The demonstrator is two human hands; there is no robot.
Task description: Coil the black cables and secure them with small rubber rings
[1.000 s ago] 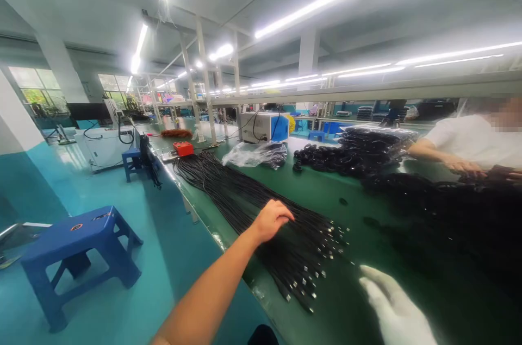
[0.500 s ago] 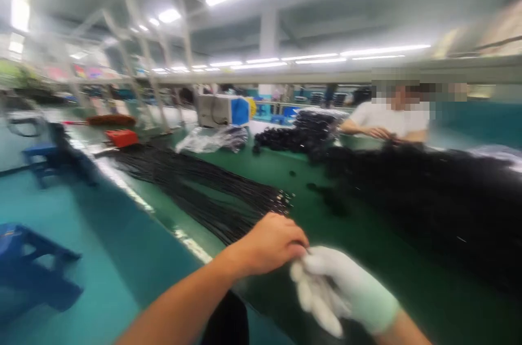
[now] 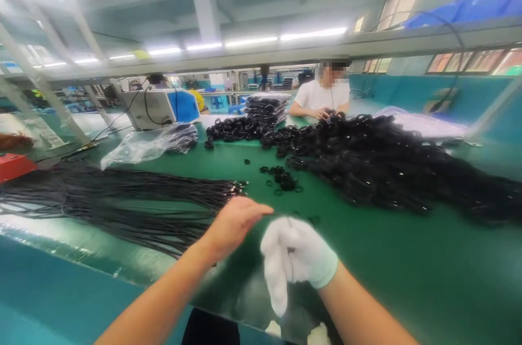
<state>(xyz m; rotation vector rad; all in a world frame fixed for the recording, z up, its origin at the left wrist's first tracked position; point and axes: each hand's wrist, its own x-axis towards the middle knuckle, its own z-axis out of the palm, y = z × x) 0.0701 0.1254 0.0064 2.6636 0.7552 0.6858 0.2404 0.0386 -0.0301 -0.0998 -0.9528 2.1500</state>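
Left hand (image 3: 230,228): bare, held above the worktop (image 3: 444,258) at the near ends of the black cables (image 3: 138,184). Its fingers were drawn together, one extended toward the right; whether anything lay between them could not be told.

Right hand (image 3: 297,255): in a white glove, just beside the left fingertips, contact uncertain. Its fingers were bent, some pointing down; a thin dark line showed at the glove, but whether it was a held item could not be told.

Black cables: many, spread lengthwise in two loose bands at the left of the green worktop. Bright tips at the ends of the farther band lay just beyond the left hand; the nearer band ran partly behind the left wrist.

Small cluster of black rings (image 3: 284,177): lay on the worktop beyond both hands, with a few loose ones around it.

Large black heap (image 3: 391,165): covered much of the right side. At its far edge sat a co-worker (image 3: 322,96) in a white top, hands at the heap.

Clear plastic bag (image 3: 141,145): crumpled, beyond the cables, in front of a grey and blue machine (image 3: 149,108).

Red box (image 3: 14,167): at the left edge, beside the cables.
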